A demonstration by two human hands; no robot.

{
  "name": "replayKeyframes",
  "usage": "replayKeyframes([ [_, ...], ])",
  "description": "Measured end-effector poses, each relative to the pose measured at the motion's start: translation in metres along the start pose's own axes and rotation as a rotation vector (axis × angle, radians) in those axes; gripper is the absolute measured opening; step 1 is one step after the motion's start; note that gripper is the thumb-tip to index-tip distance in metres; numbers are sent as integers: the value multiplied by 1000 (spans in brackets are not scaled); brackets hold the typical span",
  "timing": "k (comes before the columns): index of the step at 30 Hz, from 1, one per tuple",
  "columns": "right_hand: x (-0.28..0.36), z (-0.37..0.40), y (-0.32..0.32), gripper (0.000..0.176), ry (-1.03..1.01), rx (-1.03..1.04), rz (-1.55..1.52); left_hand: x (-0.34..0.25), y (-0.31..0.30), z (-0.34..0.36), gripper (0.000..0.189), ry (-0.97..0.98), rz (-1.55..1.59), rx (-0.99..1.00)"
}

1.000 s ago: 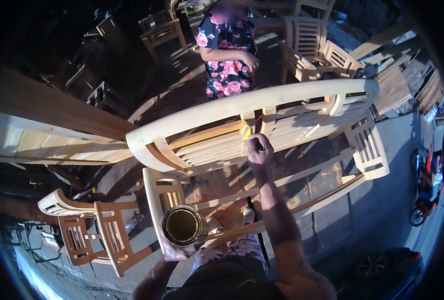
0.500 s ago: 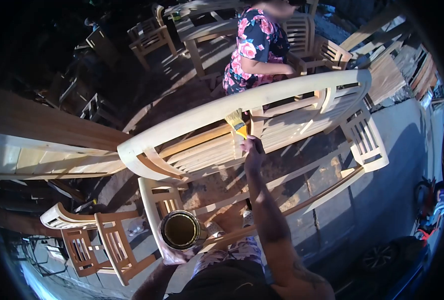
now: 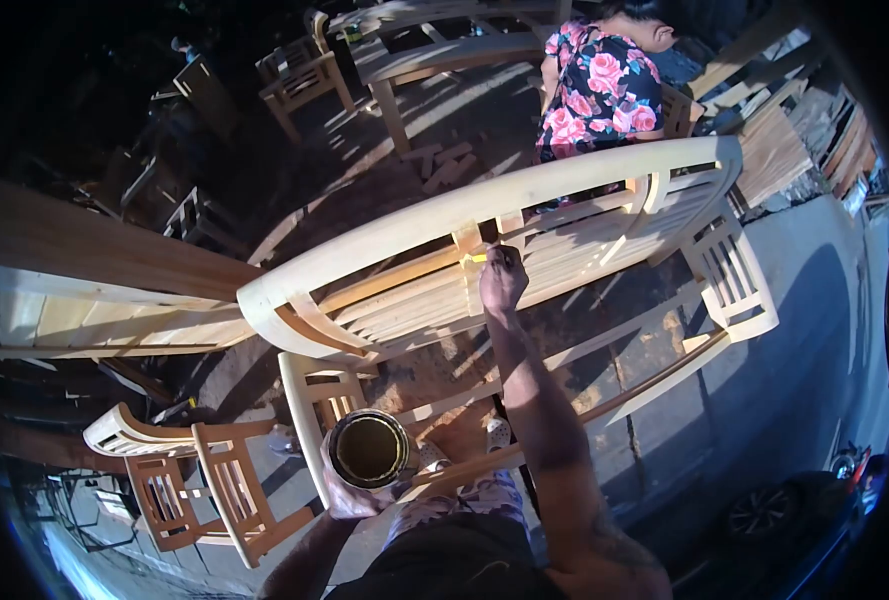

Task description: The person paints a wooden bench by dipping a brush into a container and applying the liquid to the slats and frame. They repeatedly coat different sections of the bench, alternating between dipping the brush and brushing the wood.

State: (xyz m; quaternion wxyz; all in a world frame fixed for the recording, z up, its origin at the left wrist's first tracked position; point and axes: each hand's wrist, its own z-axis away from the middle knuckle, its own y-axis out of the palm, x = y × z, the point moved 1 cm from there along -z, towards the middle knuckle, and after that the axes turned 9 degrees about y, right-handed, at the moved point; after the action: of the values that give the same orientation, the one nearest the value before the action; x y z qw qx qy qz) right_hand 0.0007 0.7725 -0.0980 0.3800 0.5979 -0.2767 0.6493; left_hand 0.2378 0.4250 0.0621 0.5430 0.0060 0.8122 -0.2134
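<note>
A long, pale wooden bench (image 3: pixel 524 190) with a curved top rail and slatted back stands in front of me. My right hand (image 3: pixel 502 270) is closed on a paintbrush (image 3: pixel 480 258) at the middle of the backrest. Only a bit of its yellow handle shows clearly; the bristles are hard to make out against the wood. Low in front of my body, my left hand (image 3: pixel 349 495) grips an open paint can (image 3: pixel 369 449) with brownish liquid inside. The can is beside the bench's left armrest (image 3: pixel 304 415).
Beyond the bench a person in a floral top (image 3: pixel 604 90) bends over. A wooden chair (image 3: pixel 204 490) stands at lower left, and a large wooden panel (image 3: pixel 94 260) at left. Timber pieces (image 3: pixel 779 150) are stacked at the right; a vehicle wheel (image 3: pixel 759 510) shows lower right.
My right hand has risen slightly, and the brush, whose bristles were clearly visible near the top rail, now lies lower against the backrest. The person behind the bench has moved right and bent down.
</note>
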Motion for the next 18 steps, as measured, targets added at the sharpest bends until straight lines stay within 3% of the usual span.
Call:
replayKeyframes([
  [1, 25, -2, 3, 15, -14, 38, -42, -1, 1, 0, 84, 5, -4, 0],
  [3, 100, 14, 0, 14, 167, 142, -131, 0, 1, -1, 87, 14, -6, 2],
  [5, 120, 16, -11, 11, 198, 146, -193, 1, 2, -1, 91, 21, -14, 4],
  [7, 89, 18, -19, 12, 91, 196, -288, 4, 3, -2, 94, 31, -24, 3],
  [10, 16, 25, -34, 11, 153, 236, -393, 9, 5, -3, 99, 49, -37, 3],
  [14, 8, 33, -53, 8, 198, 232, -348, 17, 7, 1, 107, 65, -16, -3],
  [18, 48, 55, -89, 5, -112, 230, -112, 9, 6, -5, 110, 80, -29, 6],
])
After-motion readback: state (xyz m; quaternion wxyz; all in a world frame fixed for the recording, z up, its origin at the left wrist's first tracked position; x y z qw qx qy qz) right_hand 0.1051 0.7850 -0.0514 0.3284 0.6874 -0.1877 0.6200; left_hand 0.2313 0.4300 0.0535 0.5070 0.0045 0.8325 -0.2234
